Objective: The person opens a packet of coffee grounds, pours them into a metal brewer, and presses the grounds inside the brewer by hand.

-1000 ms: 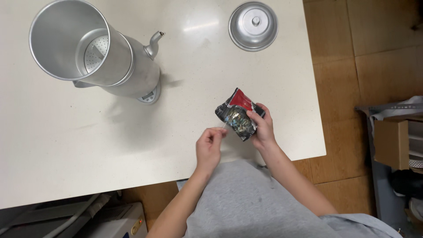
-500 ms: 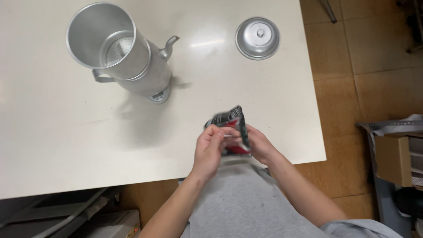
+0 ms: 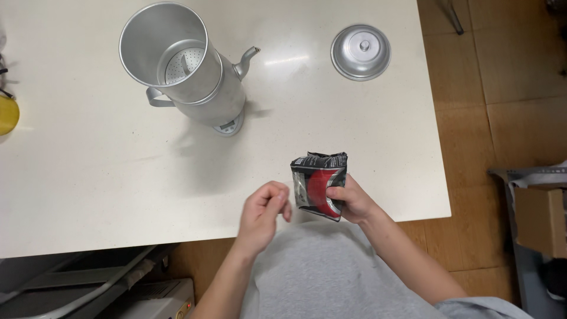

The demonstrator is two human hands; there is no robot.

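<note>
A small black and red foil packet (image 3: 318, 184) stands upright over the near edge of the white table (image 3: 106, 171), with my right hand (image 3: 352, 201) gripping its lower right side. My left hand (image 3: 264, 214) hovers just left of the packet with its fingers curled loosely, holding nothing. A tall aluminium pot (image 3: 188, 66) with a spout, a side handle and a perforated basket inside stands open on a small scale (image 3: 227, 125) at the back left. Its round metal lid (image 3: 361, 51) lies knob up at the back right.
A yellow object (image 3: 8, 114) shows at the table's left edge. Wooden floor lies to the right, with a cardboard box (image 3: 540, 218) on a grey stand. Under the table's near edge are a grey appliance (image 3: 156, 298) and cables.
Both hands held the packet half a second ago; my left hand has now let go and drawn left. The packet has turned upright in my right hand.
</note>
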